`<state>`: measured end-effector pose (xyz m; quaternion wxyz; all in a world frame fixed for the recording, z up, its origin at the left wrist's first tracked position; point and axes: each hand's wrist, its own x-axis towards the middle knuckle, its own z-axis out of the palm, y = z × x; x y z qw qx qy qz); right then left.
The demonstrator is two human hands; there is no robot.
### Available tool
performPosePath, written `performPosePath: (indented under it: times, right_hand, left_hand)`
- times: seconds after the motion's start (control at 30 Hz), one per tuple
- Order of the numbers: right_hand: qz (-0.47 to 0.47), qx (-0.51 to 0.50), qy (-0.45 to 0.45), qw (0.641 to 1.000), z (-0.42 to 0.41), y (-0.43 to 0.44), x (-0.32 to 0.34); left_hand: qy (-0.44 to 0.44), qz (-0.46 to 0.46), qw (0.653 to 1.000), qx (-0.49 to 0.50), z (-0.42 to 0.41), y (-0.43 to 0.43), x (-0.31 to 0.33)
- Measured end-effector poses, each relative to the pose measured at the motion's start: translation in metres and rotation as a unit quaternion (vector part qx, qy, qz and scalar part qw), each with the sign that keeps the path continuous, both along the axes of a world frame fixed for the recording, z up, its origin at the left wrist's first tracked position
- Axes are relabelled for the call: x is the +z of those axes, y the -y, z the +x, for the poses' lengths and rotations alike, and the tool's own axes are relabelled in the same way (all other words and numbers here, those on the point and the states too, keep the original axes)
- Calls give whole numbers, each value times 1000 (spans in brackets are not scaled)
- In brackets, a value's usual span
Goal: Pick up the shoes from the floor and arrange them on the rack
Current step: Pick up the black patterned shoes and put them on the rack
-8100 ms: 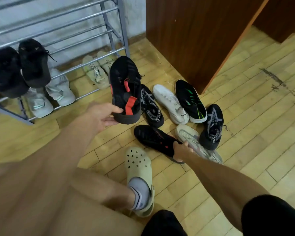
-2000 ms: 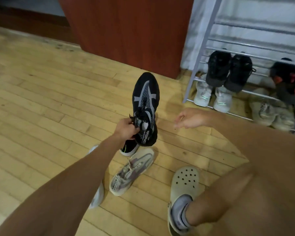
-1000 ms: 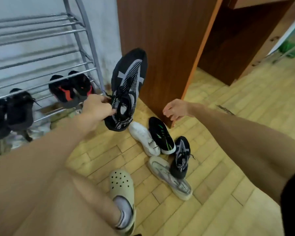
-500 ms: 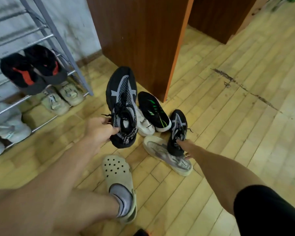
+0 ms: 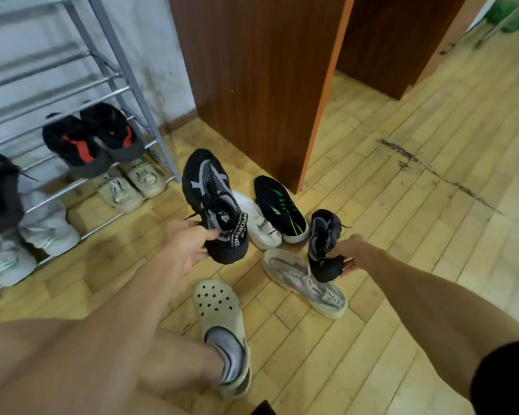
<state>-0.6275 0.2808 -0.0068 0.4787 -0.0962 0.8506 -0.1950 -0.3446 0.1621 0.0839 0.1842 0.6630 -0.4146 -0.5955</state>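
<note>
Fingers (image 5: pixel 212 235) of my left hand (image 5: pixel 186 247) curl round one black sneaker (image 5: pixel 213 202) held near the rack (image 5: pixel 126 76), and my right hand (image 5: pixel 349 254) grips its mate (image 5: pixel 322 244).

One wide-angle camera, worn on the person's head, faces forward and steeply down at the floor (image 5: pixel 432 190) from near range. The rack (image 5: pixel 126 64) sits at 10 o'clock of the frame, the wooden cabinet (image 5: pixel 252 70) at 12 o'clock, the person's leg (image 5: pixel 168 363) at 7 o'clock.
</note>
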Motion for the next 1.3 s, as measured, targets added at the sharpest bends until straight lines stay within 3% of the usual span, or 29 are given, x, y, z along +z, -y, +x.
performPosePath:
  times: [0.13,0.33,0.5,0.87,1.3]
  right_hand:
    - [20,88,-36,995,-10,-8,34]
    - [-135,188,0,973,15,24,85]
    - [-200,238,54,949,73,86,101]
    - [-289,298,146,898,176,208,154]
    - [-360,255,191,877,228,372,195]
  left_hand:
    - [-24,23,999,34,13,-3,1]
    - [-56,0,996,62,34,-7,16]
    - [-47,-41,996,64,66,5,45]
    - [-8,-147,978,149,159,78,110]
    - [-19,-183,967,174,178,238,103]
